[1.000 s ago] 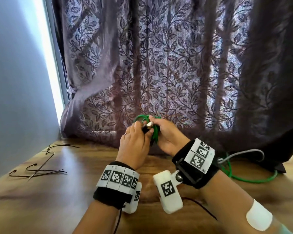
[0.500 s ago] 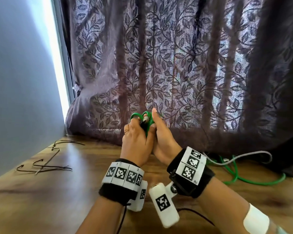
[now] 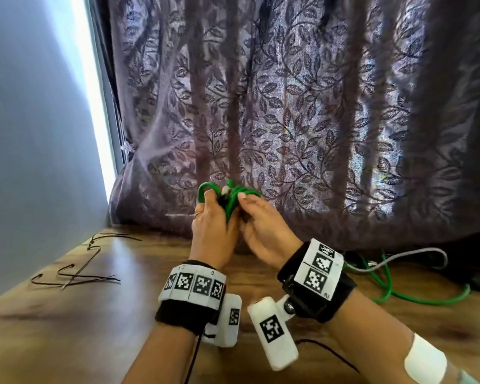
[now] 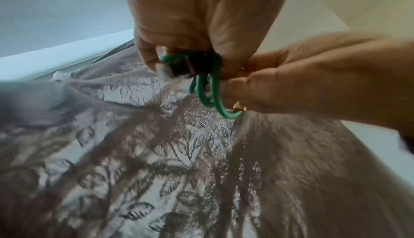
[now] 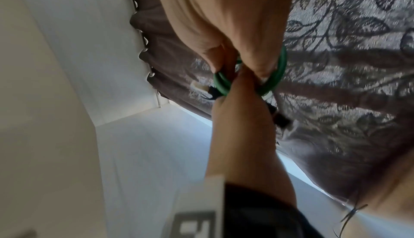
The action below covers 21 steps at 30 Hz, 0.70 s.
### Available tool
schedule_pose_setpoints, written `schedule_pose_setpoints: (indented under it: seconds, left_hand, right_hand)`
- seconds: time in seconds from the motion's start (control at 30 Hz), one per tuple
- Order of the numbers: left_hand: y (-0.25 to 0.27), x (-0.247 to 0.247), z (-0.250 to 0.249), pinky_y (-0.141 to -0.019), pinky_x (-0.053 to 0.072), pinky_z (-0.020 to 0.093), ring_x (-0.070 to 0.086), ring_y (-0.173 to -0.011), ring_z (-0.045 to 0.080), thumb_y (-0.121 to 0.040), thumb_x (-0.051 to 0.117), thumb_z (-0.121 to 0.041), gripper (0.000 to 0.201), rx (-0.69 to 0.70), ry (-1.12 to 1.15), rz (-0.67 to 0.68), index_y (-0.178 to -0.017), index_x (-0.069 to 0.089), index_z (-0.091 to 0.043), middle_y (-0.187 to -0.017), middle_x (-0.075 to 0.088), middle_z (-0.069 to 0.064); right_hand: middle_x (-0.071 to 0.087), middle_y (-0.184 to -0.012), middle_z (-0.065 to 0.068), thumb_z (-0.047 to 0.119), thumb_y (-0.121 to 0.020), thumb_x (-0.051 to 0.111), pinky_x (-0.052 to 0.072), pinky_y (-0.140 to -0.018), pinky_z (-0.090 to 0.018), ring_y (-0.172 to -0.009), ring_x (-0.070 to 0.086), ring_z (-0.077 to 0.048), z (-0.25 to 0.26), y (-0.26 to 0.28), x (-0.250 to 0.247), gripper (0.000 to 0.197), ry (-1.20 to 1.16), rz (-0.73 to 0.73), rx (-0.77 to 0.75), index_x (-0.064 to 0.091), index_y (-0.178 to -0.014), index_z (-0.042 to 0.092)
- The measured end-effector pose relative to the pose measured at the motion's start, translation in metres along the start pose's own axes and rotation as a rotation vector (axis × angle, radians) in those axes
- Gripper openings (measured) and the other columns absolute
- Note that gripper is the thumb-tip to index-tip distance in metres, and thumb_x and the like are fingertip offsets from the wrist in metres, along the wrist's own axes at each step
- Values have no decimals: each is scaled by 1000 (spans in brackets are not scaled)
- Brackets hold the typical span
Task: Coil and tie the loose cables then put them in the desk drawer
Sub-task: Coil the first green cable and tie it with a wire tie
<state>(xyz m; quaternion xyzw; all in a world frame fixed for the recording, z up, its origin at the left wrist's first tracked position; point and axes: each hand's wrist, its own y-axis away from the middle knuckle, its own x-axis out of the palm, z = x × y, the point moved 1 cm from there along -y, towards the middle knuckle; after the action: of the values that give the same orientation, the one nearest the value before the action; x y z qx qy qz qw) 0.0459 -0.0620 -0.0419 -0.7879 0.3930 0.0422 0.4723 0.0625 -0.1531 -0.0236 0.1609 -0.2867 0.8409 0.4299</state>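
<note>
A small coil of green cable [image 3: 231,199] is held up in front of the curtain, above the wooden desk [image 3: 67,328]. My left hand [image 3: 212,217] grips the coil's left side, with its fingers curled round the loops [image 4: 202,89]. My right hand [image 3: 258,217] pinches the coil's right side [image 5: 275,75]. A clear plug end [image 3: 224,190] sticks out at the top of the bundle. Black ties [image 3: 78,275] lie on the desk at the left. A second green cable [image 3: 416,299] and a grey cable [image 3: 399,259] lie loose at the right.
A leaf-patterned curtain [image 3: 288,120] hangs right behind my hands and drapes onto the desk's back edge. A blue-grey wall [image 3: 25,134] bounds the desk on the left. No drawer shows in any view.
My hands have turned the green coil between them and shifted their grip; the right fingers now lie lower on its side. The head camera has tilted slightly.
</note>
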Motion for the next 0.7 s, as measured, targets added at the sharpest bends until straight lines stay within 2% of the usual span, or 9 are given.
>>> schedule_pose_setpoints:
  seconds: [0.17,0.23,0.3,0.37,0.43,0.5,0.57,0.63,0.7]
  left_hand:
    - [-6,-3,14,-94,43,53,52,-113,41,-77,42,-45,77,-136,243,-17,-137,29,2,-120,55,24]
    - [-4,-2,9,-99,42,48,50,-117,38,-81,44,-40,75,-161,338,27,-141,24,0,-125,53,23]
    - [-7,-5,10,-92,44,40,54,-111,35,-88,49,-26,53,-165,323,-10,-133,36,0,-117,58,21]
    - [-10,-11,15,-88,46,38,58,-104,31,-82,52,-29,49,-150,329,-54,-125,48,-5,-108,63,14]
    - [-10,-15,18,-86,50,44,62,-95,27,-67,56,-33,47,-113,375,-28,-110,60,-14,-94,67,6]
    - [-7,-14,14,-76,53,45,64,-78,18,-58,62,-29,29,-86,418,46,-84,63,-16,-76,68,-4]
    - [-4,-11,7,-78,52,41,64,-79,11,-57,71,-22,31,-80,517,129,-86,64,-13,-78,71,-6]
    - [-4,-8,8,-83,50,46,62,-91,22,-64,72,-13,39,-80,532,179,-98,60,2,-92,68,7]
    - [-6,-11,12,-81,51,46,62,-89,23,-68,69,-10,27,-75,483,162,-93,64,-2,-90,67,11]
  right_hand:
    - [59,-85,-3,4,-94,42,48,-79,-19,-78,55,-10,30,4,-3,19,194,157,184,60,-88,7]
    - [65,-92,-6,12,-93,46,52,-84,-25,-85,60,-15,49,9,-9,18,325,227,236,63,-91,5]
    - [71,-89,-7,19,-92,50,57,-72,-24,-79,67,-16,64,13,-13,24,521,221,226,66,-84,3]
    - [73,-80,-2,21,-89,58,54,-56,-17,-65,67,-9,73,14,-14,20,699,136,36,67,-76,8]
    - [70,-96,3,25,-78,73,52,-70,-15,-85,64,-6,78,14,-11,18,963,121,-231,67,-94,19]
    - [52,-132,4,36,-67,78,39,-99,-16,-122,46,-5,70,12,-11,65,1287,264,-353,51,-126,30]
    - [34,-148,5,37,-69,76,24,-114,-26,-137,30,-5,60,12,-11,83,1296,443,-237,35,-140,32]
    - [36,-147,5,34,-74,74,25,-117,-34,-136,32,-6,51,11,-17,79,1217,546,-112,34,-142,30]
    - [40,-143,5,39,-74,71,30,-114,-38,-133,38,-7,46,9,-19,77,1256,556,-104,35,-141,30]
